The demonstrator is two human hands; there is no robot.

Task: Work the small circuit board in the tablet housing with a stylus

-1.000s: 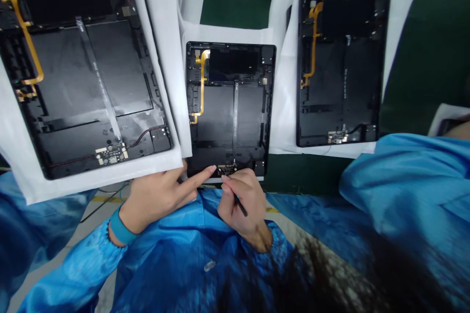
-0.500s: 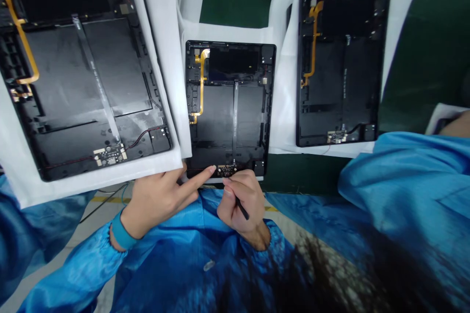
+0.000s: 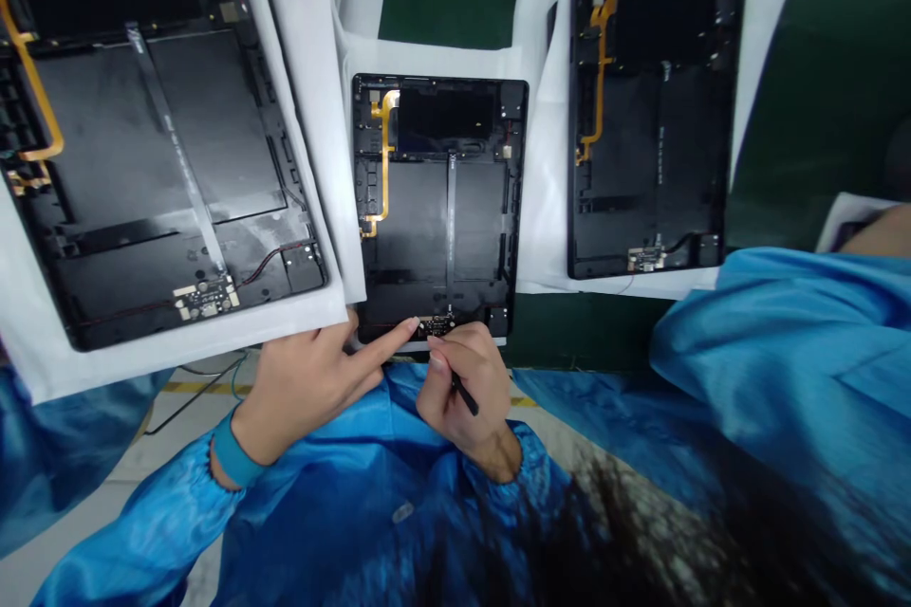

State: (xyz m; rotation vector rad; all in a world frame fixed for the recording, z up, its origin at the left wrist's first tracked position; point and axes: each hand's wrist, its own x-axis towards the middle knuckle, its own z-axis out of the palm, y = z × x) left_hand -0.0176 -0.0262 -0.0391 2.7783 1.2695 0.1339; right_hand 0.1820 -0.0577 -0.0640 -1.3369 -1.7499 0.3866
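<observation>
A black tablet housing (image 3: 413, 261) lies upright in front of me on white sheets, with an orange flex cable (image 3: 385, 173) and a grey ribbon cable (image 3: 451, 228) inside. At its bottom edge sits a small circuit board (image 3: 436, 326). My left hand (image 3: 313, 384) stretches its index finger to the board's left end; its other fingers are loosely bent and hold nothing I can see. My right hand (image 3: 466, 384) is closed round a slim black pen-like tool (image 3: 465, 395). The tool's tip is by the board's lower edge, mostly hidden by my fingers.
A larger-looking open housing (image 3: 171, 133) lies tilted on white sheets (image 3: 299, 47) at the left, overlapping my work spot. Another housing (image 3: 655, 133) rests on sheets at the right. A co-worker's blue sleeve (image 3: 790, 341) reaches in from the right over the green table (image 3: 804, 114).
The whole view has shifted slightly, so everything sits a little further left. Both hands keep nearly the same pose at the board, and the tool stays in my right hand.
</observation>
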